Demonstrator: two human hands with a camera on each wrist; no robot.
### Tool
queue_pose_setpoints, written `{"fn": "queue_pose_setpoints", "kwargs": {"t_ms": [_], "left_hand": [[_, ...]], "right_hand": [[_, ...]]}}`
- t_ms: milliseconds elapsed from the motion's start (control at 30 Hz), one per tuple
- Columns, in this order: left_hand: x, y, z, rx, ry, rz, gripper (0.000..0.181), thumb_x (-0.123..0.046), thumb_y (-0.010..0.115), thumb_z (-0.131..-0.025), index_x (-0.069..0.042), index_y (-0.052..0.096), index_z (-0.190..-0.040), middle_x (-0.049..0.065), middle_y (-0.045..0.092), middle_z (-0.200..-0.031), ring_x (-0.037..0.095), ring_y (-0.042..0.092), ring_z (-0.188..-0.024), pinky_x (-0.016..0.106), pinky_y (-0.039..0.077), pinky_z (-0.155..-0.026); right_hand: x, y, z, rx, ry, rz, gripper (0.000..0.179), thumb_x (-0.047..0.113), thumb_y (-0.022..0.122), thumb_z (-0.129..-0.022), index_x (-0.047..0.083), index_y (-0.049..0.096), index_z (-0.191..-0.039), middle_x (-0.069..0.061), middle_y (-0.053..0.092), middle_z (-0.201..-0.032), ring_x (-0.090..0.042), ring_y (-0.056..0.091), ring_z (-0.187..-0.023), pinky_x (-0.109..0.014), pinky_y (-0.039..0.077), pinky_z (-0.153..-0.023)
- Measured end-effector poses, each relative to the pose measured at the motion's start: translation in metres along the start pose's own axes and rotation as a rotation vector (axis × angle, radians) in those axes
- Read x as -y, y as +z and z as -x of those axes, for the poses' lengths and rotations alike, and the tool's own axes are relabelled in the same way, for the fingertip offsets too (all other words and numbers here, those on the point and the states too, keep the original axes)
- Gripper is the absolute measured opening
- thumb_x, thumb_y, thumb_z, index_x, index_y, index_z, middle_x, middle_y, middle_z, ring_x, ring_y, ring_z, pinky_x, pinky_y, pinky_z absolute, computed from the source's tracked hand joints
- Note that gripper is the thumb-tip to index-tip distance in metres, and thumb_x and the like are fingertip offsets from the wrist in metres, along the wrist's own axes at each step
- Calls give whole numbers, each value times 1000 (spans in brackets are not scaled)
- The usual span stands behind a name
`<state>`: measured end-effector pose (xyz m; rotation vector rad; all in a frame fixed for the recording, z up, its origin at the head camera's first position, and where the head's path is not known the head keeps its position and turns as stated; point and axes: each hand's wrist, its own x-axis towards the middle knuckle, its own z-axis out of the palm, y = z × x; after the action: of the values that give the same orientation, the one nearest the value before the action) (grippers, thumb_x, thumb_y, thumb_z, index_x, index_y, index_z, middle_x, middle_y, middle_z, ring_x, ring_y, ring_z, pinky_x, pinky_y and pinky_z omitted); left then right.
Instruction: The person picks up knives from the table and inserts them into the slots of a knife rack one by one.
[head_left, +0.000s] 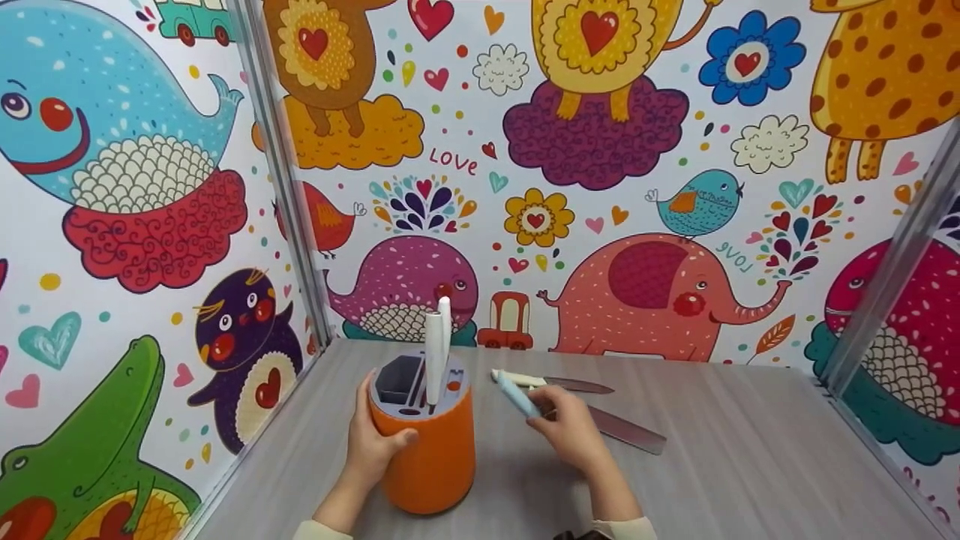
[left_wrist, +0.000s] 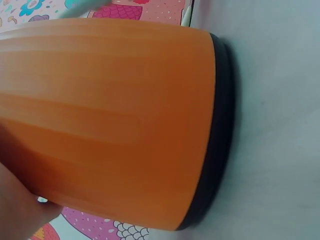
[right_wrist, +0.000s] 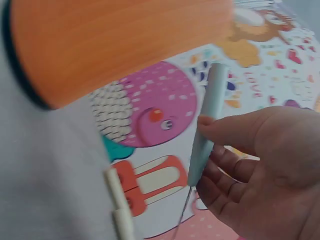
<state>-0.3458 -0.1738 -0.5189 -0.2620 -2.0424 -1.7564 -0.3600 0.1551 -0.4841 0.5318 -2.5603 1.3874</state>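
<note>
My left hand [head_left: 373, 442] grips the upper left side of an orange knife block [head_left: 431, 457], its thumb across the front. The block stands upright; its grey slotted top [head_left: 397, 375] holds two white-handled knives [head_left: 435, 352]. To the right of the block, my right hand [head_left: 566, 424] pinches the light blue handle [right_wrist: 212, 100] of a knife between thumb and fingers. From that handle a thin blade [right_wrist: 184, 210] runs downward in the right wrist view. A wide blade [head_left: 630, 431] shows beyond the right hand; whether it belongs to the held knife I cannot tell.
Behind the right hand, a cream-handled knife [head_left: 517, 378] lies on the grey wood-grain table [head_left: 720, 465], its blade pointing right. Cartoon-printed panels [head_left: 637, 210] enclose the table at the back and sides. Something dark [head_left: 581, 535] shows at the bottom edge.
</note>
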Motion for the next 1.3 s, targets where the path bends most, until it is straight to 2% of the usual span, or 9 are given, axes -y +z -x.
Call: {"fn": "queue_pose_setpoints", "kwargs": {"t_ms": [133,400,733,800,967,1067,1167,1233,1300], "left_hand": [[0,0,0,3,10,2,110,-29,91,-80,-10,26,-166,14,57,-155,16,60,-129,12,45,-107],[1,1,-1,1,25,-3,108,-22,90,-78,-7,27,-165,16,58,-153,12,60,-126,12,46,-106],[-5,-2,1,-2,46,-104,107,-33,91,-81,-12,28,-165,13,56,-156,27,60,-132,13,43,-108],[-7,-2,3,-44,120,-125,105,-33,88,-82,-10,29,-165,16,53,-158,31,57,-136,10,39,-111],[-17,3,10,-276,449,-282,84,-41,75,-91,6,44,-153,29,55,-149,43,55,-132,7,27,-120],[-32,10,15,-398,579,-346,70,-34,70,-93,8,52,-145,30,59,-142,37,57,-129,10,28,-122],[-54,18,22,-440,654,-330,63,-15,73,-84,7,56,-141,27,64,-139,22,59,-132,13,33,-123],[-68,24,28,-431,705,-304,63,-4,74,-79,7,58,-140,25,67,-136,16,61,-130,15,39,-120],[-83,31,36,-385,700,-266,64,6,76,-78,6,58,-140,22,68,-135,11,63,-128,14,43,-116]], "right_hand": [[10,-13,2,-29,27,-93,28,5,75,-97,7,70,-125,-8,72,-112,-21,67,-105,-46,61,-99],[27,-26,8,8,-45,-280,27,5,72,-100,1,66,-126,-19,70,-110,-23,66,-99,-24,59,-88],[55,-10,14,77,-70,-409,30,7,72,-100,-2,64,-127,-24,68,-112,-22,66,-98,-26,61,-88],[61,-2,14,84,-68,-426,30,7,72,-100,-2,64,-127,-22,68,-114,-22,66,-99,-25,61,-89],[71,20,17,112,-73,-437,29,7,71,-100,-2,64,-126,-19,69,-116,-20,68,-102,-24,61,-91],[77,29,19,137,-83,-444,28,7,70,-100,-1,64,-126,-17,70,-115,-18,68,-102,-24,61,-90],[82,33,20,167,-97,-448,26,7,70,-100,0,64,-125,-20,71,-116,-17,68,-101,-24,60,-90],[85,34,20,180,-100,-443,26,8,70,-100,2,65,-125,-20,71,-116,-16,68,-101,-23,60,-89],[88,35,20,187,-107,-439,25,8,70,-101,2,65,-125,-20,72,-116,-15,68,-100,-22,60,-89]]}}
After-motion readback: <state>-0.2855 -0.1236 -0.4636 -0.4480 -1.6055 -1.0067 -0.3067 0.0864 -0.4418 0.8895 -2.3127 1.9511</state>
